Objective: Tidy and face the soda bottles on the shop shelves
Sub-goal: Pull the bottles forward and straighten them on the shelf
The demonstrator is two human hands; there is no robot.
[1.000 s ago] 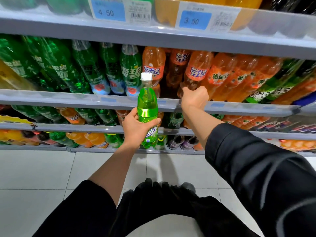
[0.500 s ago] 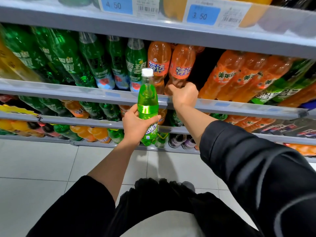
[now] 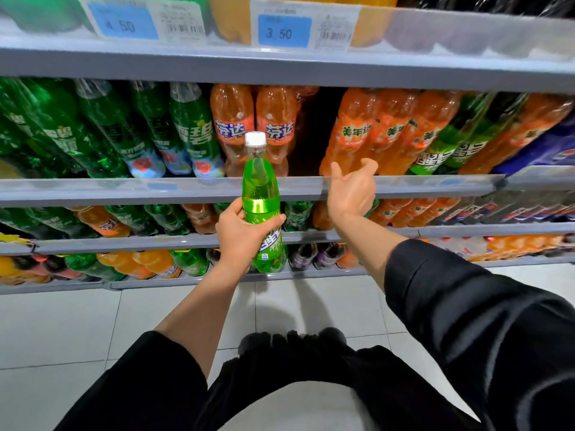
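While the right hand (image 3: pixel 351 191) is held loose and empty, fingers half curled, in front of the shelf rail (image 3: pixel 124 189), a light green soda bottle (image 3: pixel 260 194) is gripped upright at its label by the left hand (image 3: pixel 244 236). The bottle is capped in white, filled with bright green liquid, and kept before the rail, below two orange Fanta bottles (image 3: pixel 231 126) beside a dark gap (image 3: pixel 311 132).

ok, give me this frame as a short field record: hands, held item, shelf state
left hand: grips light green bottle at mid-body, upright, white cap on top
right hand: open, holding nothing, at the front rail of the middle shelf
shelf gap: dark empty slot between two orange bottles and the next orange group
price tags: 4.50 and 3.50
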